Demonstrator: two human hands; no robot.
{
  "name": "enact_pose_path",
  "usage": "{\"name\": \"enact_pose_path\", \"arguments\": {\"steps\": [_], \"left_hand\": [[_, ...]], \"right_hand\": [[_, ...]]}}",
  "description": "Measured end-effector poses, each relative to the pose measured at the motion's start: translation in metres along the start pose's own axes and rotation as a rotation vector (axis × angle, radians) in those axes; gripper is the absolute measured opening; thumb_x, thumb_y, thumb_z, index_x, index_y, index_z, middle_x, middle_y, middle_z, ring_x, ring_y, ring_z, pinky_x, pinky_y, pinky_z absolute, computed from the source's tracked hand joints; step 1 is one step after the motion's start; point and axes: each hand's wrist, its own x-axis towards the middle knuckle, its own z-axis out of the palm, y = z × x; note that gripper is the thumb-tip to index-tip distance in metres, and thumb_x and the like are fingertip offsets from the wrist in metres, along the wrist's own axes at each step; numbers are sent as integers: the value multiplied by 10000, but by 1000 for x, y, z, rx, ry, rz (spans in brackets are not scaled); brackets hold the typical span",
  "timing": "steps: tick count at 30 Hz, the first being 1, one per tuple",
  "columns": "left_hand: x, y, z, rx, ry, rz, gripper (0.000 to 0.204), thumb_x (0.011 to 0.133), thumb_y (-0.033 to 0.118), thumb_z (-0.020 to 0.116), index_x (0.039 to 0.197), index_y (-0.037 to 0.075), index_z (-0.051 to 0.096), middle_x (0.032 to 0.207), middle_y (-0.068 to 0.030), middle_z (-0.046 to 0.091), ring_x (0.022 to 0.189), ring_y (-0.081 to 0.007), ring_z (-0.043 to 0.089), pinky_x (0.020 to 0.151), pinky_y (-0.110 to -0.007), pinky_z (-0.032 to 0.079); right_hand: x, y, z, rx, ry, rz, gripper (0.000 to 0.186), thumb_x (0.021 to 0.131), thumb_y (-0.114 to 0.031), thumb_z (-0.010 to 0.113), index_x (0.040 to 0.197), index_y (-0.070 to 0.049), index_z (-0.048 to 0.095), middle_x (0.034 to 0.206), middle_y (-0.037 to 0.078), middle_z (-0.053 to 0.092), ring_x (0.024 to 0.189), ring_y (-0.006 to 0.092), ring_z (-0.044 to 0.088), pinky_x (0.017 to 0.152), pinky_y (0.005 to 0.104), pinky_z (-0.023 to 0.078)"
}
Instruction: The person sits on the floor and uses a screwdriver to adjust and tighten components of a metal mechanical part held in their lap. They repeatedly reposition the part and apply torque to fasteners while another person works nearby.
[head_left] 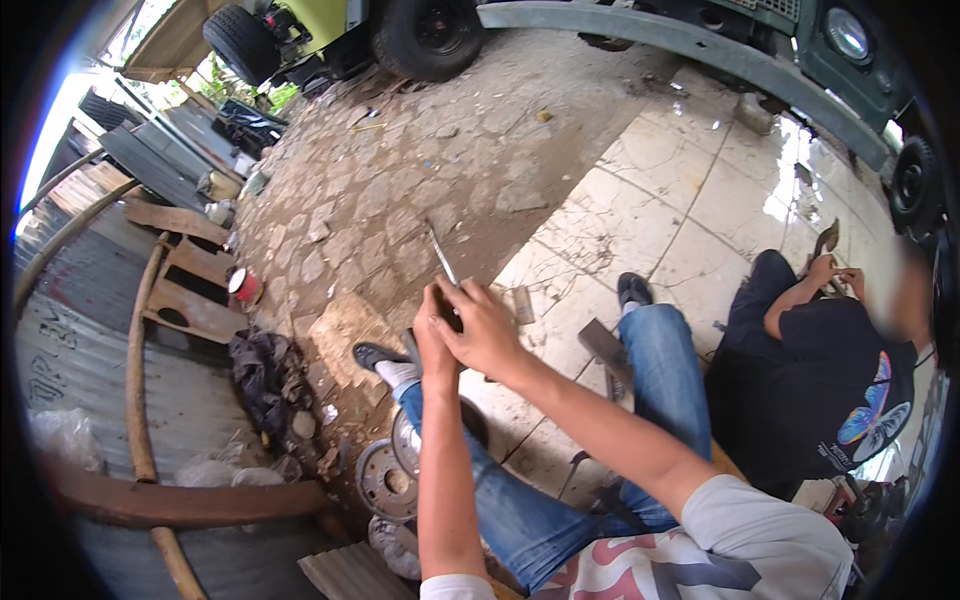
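Both my hands are held close together in front of my knees, above the edge between tile and dirt. My left hand [433, 345] is closed, its fingers wrapped round something dark that is mostly hidden. Against it presses my right hand [482, 328], fingers bent and closed. A thin metal rod [441, 254], bright near the hands and darker at its tip, sticks up and away from the fingers of my right hand. What its lower end joins or touches is covered by the hands.
Round metal discs [386, 480] lie by my left leg. A dark metal block [603, 350] stands on the tiles [655, 185] between my legs. At right a person in a black shirt [810, 380] sits holding a curved part [828, 240]. A red can [243, 285] and vehicles [430, 35] stand beyond.
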Motion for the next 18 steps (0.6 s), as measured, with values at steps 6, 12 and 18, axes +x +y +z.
{"name": "enact_pose_path", "arguments": {"steps": [6, 12, 18], "left_hand": [[-2, 27, 19, 282, -7, 137, 234, 878, 73, 557, 1109, 43, 579, 960, -203, 685, 879, -380, 674, 719, -427, 527], [7, 29, 12, 410, -53, 103, 228, 912, 146, 531, 1120, 77, 591, 897, -225, 683, 840, -410, 661, 706, -478, 517], [4, 26, 7, 431, -32, 66, 232, 928, 148, 502, 1133, 90, 594, 861, -243, 669, 806, -426, 651, 683, -500, 508]], "right_hand": [[8, 28, 0, 28, 33, 45, 526, 935, -156, 538, 1412, -2, 378, 1143, 233, 515, 1039, 410, 558, 883, 446, 473], [23, 20, -4, 46, -29, 149, 536, 940, -174, 491, 1414, 27, 341, 1233, 316, 477, 1100, 469, 529, 930, 483, 463], [35, 14, 0, 2, -65, 218, 540, 930, -188, 520, 1404, 20, 369, 1255, 306, 480, 1117, 461, 534, 941, 479, 462]]}}
